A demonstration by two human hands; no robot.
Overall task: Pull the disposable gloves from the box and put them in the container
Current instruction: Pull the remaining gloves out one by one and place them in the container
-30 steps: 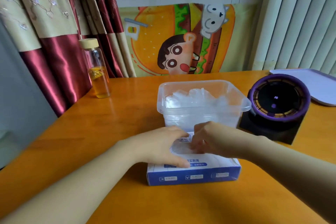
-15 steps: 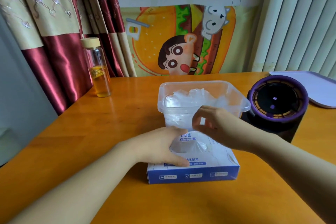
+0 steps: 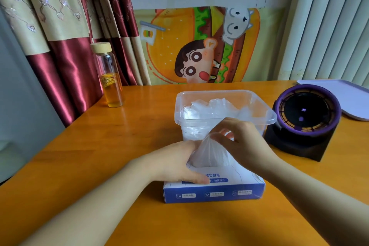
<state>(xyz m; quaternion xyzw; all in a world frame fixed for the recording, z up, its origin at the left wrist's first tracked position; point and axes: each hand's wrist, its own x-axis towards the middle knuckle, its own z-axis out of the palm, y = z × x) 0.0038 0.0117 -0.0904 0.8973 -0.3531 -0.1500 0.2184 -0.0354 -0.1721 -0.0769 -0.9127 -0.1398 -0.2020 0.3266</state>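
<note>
Standing at the far left of the table (image 3: pixel 99 156), a glass bottle (image 3: pixel 108 78) of amber liquid is well apart from the work. Next comes the left hand (image 3: pixel 175 163), laid palm-down on the left part of the blue and white box (image 3: pixel 214 187), fingers fairly straight and thumb along the near edge. It grips nothing, and its job looks to be weighting the light carton so it does not lift with the pull. From the slot in the box top rises a thin clear glove (image 3: pixel 211 152), drawn into a cone with its lower part inside the box. At the cone's tip the right hand (image 3: pixel 241 146) pinches the film between thumb and curled fingertips, just above the box and just in front of the clear container (image 3: pixel 199 93). That tub sits close behind the box and already holds crumpled gloves (image 3: pixel 211 106), so the carry should be short. A purple-rimmed round device (image 3: pixel 305 118) sits further right.
</note>
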